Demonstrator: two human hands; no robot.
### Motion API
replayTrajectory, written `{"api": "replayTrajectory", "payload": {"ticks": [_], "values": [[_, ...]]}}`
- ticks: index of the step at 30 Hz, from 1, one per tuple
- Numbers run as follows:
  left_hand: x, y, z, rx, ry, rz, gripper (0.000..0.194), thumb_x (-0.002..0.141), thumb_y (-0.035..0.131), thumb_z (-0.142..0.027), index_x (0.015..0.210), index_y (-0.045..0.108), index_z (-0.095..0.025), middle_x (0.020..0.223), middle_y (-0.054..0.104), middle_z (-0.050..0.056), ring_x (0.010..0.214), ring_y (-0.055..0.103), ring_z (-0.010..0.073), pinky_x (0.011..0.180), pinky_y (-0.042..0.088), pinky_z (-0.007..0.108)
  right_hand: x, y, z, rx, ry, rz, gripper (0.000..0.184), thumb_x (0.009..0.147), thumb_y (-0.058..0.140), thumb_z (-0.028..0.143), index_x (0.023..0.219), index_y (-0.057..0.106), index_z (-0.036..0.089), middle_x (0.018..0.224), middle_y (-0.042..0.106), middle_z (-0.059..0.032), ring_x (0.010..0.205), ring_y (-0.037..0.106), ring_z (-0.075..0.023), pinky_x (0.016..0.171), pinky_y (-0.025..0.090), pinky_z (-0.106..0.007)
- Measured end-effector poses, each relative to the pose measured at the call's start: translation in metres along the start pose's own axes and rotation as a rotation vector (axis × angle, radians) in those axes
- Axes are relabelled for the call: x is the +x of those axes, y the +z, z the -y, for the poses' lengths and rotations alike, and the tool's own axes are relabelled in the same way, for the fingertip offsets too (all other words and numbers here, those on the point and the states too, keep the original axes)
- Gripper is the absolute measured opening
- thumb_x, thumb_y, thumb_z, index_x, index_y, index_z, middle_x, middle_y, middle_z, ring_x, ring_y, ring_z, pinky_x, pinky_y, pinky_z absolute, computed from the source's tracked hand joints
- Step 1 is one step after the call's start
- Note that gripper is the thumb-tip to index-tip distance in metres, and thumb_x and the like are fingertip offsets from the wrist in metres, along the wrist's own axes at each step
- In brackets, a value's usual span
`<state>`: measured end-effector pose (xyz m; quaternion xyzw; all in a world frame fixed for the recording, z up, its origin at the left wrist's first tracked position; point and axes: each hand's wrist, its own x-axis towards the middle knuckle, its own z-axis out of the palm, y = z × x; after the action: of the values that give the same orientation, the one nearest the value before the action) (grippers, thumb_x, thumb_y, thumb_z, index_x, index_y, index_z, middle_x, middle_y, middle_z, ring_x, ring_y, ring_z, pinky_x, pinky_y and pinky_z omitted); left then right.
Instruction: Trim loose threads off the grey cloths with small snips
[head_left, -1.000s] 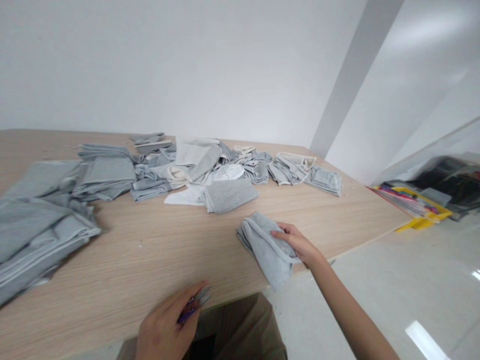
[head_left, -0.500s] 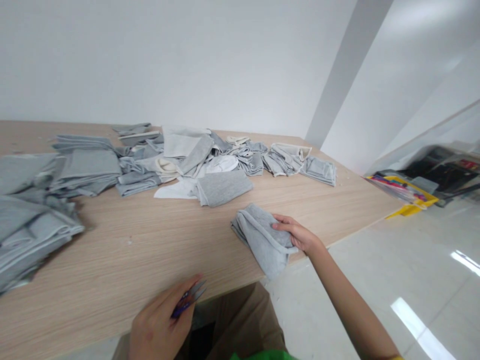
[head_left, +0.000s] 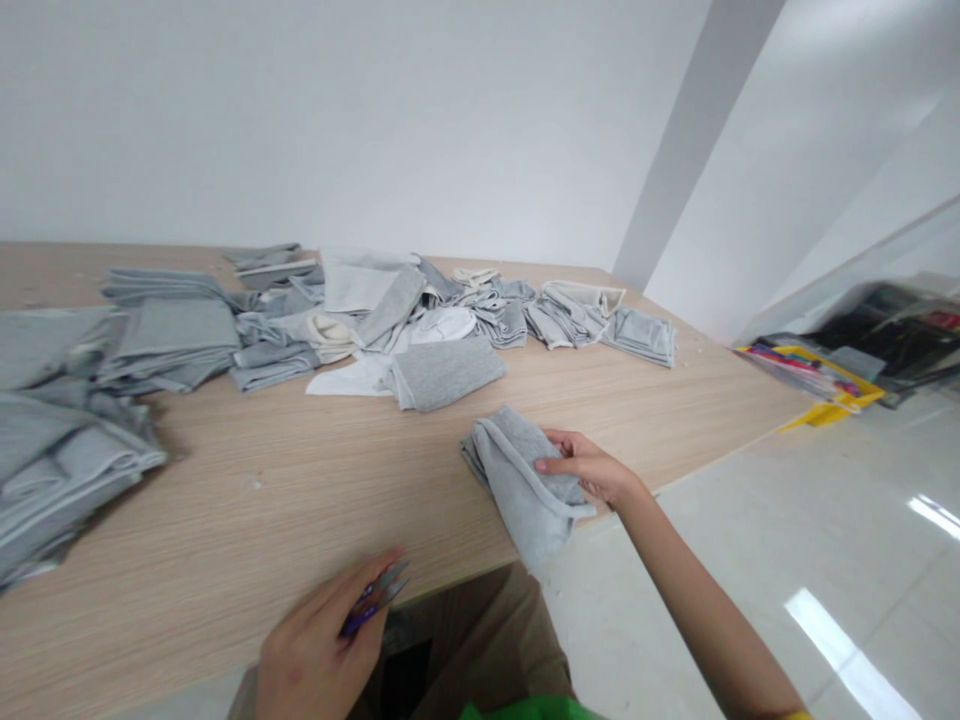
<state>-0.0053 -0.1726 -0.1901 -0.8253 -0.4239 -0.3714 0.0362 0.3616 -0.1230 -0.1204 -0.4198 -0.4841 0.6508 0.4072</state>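
Grey cloth (head_left: 517,490), loosely folded, lies at the front edge of the worktop (head_left: 300,490), just left of the right hand (head_left: 589,468), which pinches its near end between thumb and fingers. From that grip its long axis runs leftward and away, a flap sagging toward the person. Farther off, left and nearer the body, the left hand (head_left: 322,635) curls around purple-handled snips (head_left: 388,577), blades toward the cloth but apart from it. Beyond both hands lies a folded grey piece (head_left: 448,372).
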Motion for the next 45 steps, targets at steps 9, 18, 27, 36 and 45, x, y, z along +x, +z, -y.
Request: {"api": "replayTrajectory", "payload": {"ticks": [9,18,27,36,45], "values": [[0.007,-0.003,-0.007,-0.004,-0.013,0.001,0.029,0.085,0.055,-0.025,0.113,0.064,-0.026,0.101,0.077,-0.001,0.087,0.074,0.0177,0.079,0.061,0.028,0.001,-0.001,-0.007,-0.001,-0.015,-0.028,0.055,0.063,0.085,0.027,0.114,0.067,0.016,0.092,0.076,-0.0059,0.074,0.071,-0.0193,0.070,0.055,-0.029],[0.013,-0.008,-0.013,-0.007,0.007,-0.029,0.033,0.081,0.054,-0.019,0.112,0.063,-0.025,0.097,0.077,0.000,0.082,0.074,0.0163,0.073,0.062,0.027,-0.003,0.000,-0.011,0.117,-0.103,-0.143,0.054,0.060,0.084,0.017,0.112,0.069,0.018,0.094,0.077,-0.0066,0.074,0.073,-0.0199,0.067,0.057,-0.026],[0.009,-0.012,-0.033,-0.112,-0.202,-0.032,0.046,0.069,0.054,-0.005,0.106,0.066,-0.029,0.093,0.077,-0.003,0.081,0.073,0.0181,0.073,0.059,0.033,-0.009,0.046,0.039,0.243,-0.229,-0.168,0.029,0.061,0.084,0.014,0.086,0.072,0.020,0.066,0.072,-0.0003,0.047,0.064,-0.0133,0.045,0.053,-0.019],[0.005,-0.006,-0.040,-0.219,-0.300,-0.064,0.034,0.063,0.054,-0.010,0.089,0.069,-0.026,0.074,0.073,0.002,0.070,0.067,0.0220,0.066,0.052,0.036,0.063,0.201,0.118,0.203,-0.314,0.196,0.029,0.064,0.082,0.015,0.089,0.069,0.019,0.063,0.069,0.0009,0.055,0.066,-0.0160,0.054,0.056,-0.024],[0.003,0.032,-0.023,-0.244,-0.199,0.062,0.020,0.061,0.070,-0.025,0.081,0.068,-0.026,0.063,0.069,0.001,0.056,0.061,0.0196,0.052,0.045,0.030,0.203,0.381,0.132,0.127,-0.307,0.509,0.040,0.060,0.080,0.023,0.097,0.065,0.016,0.085,0.074,-0.0038,0.082,0.071,-0.0240,0.074,0.059,-0.035]]}}
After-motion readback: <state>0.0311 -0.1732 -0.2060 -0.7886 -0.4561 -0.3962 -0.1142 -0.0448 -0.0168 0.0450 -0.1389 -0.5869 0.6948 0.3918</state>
